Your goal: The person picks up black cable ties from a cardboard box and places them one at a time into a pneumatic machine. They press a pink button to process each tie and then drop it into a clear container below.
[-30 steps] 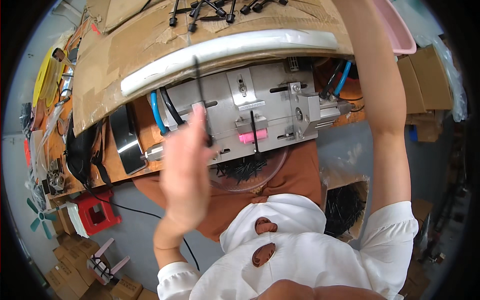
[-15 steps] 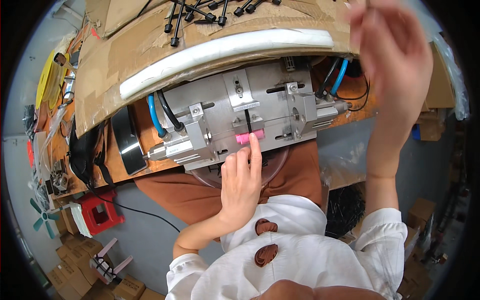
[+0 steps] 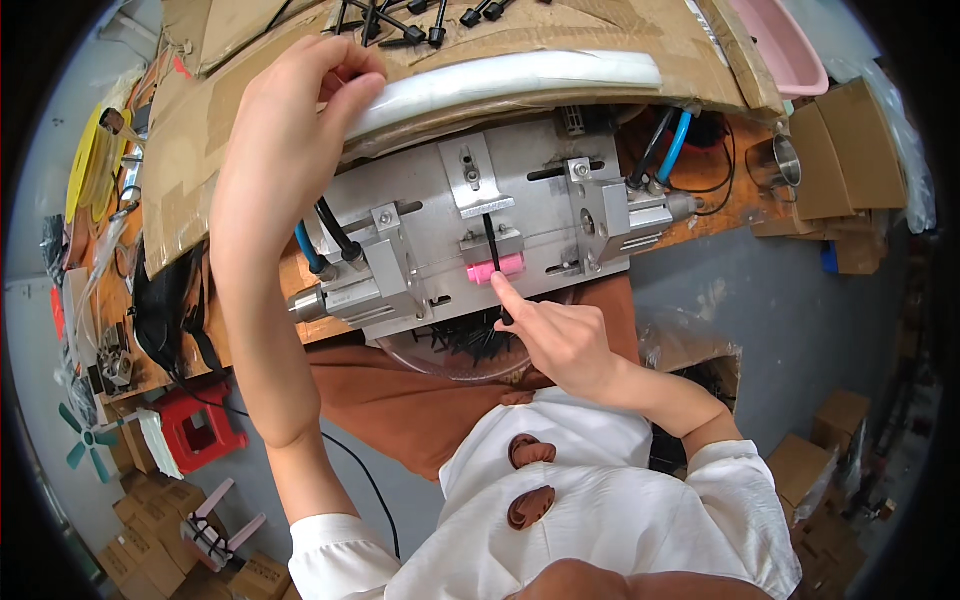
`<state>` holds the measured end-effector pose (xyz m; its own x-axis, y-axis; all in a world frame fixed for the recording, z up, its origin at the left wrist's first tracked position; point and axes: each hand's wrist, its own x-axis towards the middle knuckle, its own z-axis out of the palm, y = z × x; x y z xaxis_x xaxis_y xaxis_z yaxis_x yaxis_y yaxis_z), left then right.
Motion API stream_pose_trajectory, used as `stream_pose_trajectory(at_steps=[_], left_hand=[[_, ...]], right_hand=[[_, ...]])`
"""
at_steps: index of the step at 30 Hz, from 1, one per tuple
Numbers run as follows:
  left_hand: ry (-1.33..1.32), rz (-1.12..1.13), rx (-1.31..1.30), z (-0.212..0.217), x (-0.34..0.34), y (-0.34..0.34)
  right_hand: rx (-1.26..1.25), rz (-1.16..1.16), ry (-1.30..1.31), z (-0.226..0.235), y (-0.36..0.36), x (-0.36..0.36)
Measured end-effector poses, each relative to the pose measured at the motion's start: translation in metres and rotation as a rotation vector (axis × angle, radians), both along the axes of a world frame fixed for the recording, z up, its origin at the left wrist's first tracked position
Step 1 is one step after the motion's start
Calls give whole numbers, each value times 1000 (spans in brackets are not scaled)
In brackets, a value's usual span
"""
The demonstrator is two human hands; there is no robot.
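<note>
My right hand (image 3: 565,345) is at the front of a metal fixture (image 3: 390,180). Its index finger stretches out and presses a thin black rod (image 3: 490,240) where it crosses a pink cylinder (image 3: 508,266); the other fingers are curled, with a dark end of the rod showing beside them. A small metal block (image 3: 490,242) lies behind the cylinder. At the upper left, my left hand (image 3: 290,120) reaches over a cardboard cover, fingers bent towards the thumb beside several black knobbed stems (image 3: 437,25). Whatever its fingertips hold is hidden.
A white padded strip (image 3: 520,75) edges the cardboard (image 3: 200,180). Clamp blocks with blue hoses (image 3: 680,145) flank the fixture. Below it, a clear bowl (image 3: 460,365) holds black pieces. A metal cup (image 3: 775,160) stands to the right, a red stool (image 3: 200,430) at lower left.
My left hand has left the pink cylinder and moved up and left to the black stems. My right hand has come down from the upper right onto the rod.
</note>
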<state>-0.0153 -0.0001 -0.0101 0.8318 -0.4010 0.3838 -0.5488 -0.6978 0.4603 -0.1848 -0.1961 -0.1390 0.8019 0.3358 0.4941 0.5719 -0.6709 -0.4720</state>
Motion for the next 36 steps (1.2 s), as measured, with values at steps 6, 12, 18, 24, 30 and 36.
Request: stream_pose_trajectory(at_steps=[6,12,18,24,30,36], left_hand=[[-206,87,-84,-19,-72,-14],[-137,74,77,-91,-174,-37],[-62,87,221,-116,-177,-63],[-66,102,254,-120,-176,-62],[-244,36,53,-46,-105,-47],[63,2,56,30,-14,-52]], right_hand=[[-221,98,-18,54,-26,20],[-652,90,-397,140,-10,177],[-396,312,-499,158,-16,241],[460,229,-168,155,-51,156],[159,77,-156,60,-38,17],[97,-21,-41,-2,-9,-7]])
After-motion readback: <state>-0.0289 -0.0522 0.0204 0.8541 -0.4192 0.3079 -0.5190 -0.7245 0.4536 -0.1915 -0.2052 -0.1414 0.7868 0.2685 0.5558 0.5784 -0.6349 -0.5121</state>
